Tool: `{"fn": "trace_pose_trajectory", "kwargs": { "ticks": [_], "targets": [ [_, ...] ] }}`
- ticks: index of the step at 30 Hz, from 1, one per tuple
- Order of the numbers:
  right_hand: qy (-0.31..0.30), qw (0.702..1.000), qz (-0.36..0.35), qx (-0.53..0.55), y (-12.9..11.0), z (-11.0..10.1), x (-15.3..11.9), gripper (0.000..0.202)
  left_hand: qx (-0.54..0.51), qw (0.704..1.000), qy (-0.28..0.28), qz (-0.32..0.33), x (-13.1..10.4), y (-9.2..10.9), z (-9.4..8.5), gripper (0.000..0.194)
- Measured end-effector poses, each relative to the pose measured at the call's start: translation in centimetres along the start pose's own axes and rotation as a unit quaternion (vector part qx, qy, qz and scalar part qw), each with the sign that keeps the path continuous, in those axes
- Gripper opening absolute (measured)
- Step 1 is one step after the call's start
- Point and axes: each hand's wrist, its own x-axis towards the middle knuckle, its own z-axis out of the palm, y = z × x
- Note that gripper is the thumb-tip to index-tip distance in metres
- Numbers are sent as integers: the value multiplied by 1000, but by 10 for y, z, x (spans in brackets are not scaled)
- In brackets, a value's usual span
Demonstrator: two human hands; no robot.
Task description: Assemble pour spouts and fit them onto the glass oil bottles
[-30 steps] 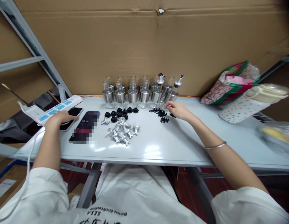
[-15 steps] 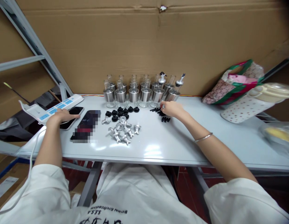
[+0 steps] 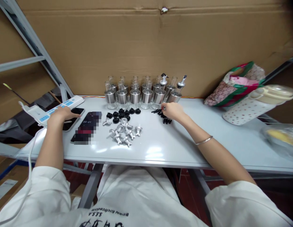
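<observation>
My right hand is among the small black parts, its fingers pinched together and bent down; what they hold is hidden. My left hand rests at the edge of a phone, beside the power strip, with its thumb stretched across the phone. Metal-sleeved glass bottles stand in two rows at the back; two at the right carry silver pour spouts. Black stoppers lie in a group left of my right hand. Loose silver spout pieces are heaped in front of them.
A second phone with a timer lies right of the first. A spotted flask, a patterned bag and a plastic-wrapped container stand on the right. Behind the table rises a cardboard wall.
My left hand has lifted and spread slightly on the phone, its thumb shifting. The right hand has barely moved, staying among the black parts. The view has shifted a little.
</observation>
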Motion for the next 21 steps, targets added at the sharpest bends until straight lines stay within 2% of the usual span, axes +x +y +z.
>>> {"fn": "trace_pose_trajectory", "kwargs": {
  "ticks": [1,2,4,5,7,8,11,13,15,17,18,21],
  "targets": [
    [18,1000,1,14,0,-2,-1,27,19,999,-22,-12,-5,2,-2,89],
    [39,999,0,36,-1,-3,-3,25,20,999,-26,14,-13,7,-4,84],
    [79,991,-20,108,-4,-6,-7,21,-18,996,38,82,-37,26,-8,80],
    [93,982,-40,159,-6,-7,-9,19,-57,985,74,143,-52,40,-9,73],
    [104,952,-90,273,-13,-7,-16,16,-171,935,90,298,-82,75,-8,60],
    [103,932,-115,327,-16,-6,-19,14,-218,908,79,350,-95,94,-5,53],
    [92,874,-165,447,-28,0,-29,16,-302,841,49,447,-126,147,7,35],
    [85,837,-184,508,-34,4,-34,21,-355,809,0,468,-138,174,18,30],
    [87,806,-187,555,-40,6,-39,26,-422,778,-95,456,-148,192,31,29],
    [103,790,-182,576,-45,7,-43,26,-486,732,-209,429,-156,204,43,34],
    [115,786,-181,580,-47,7,-45,25,-512,708,-242,422,-160,208,49,36],
    [142,784,-186,575,-52,6,-50,20,-587,656,-268,391,-166,215,63,30]
  ]
}}
